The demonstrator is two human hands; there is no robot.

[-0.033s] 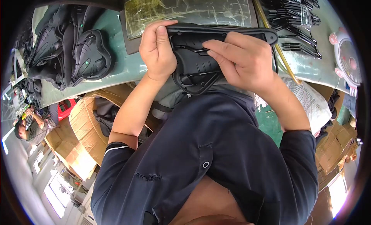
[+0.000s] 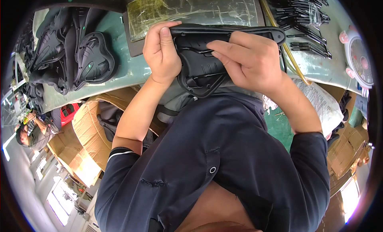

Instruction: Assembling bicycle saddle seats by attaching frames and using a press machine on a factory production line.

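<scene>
Two bare hands hold up a black moulded-plastic shell (image 2: pixel 191 64) at the near edge of the green-topped table (image 2: pixel 133 74). I see the left hand (image 2: pixel 161 54) curled firmly round its left end, thumb in front. The right hand (image 2: pixel 253 60) has thumb and fingertips pinched nearly together on a thin, bent black rod (image 2: pixel 194 50) lying across the shell. Similar black rods (image 2: pixel 309 46) lie to the right.

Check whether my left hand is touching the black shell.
Touching. The head view shows the left hand against the left end of the black shell, with no gap between them.
</scene>
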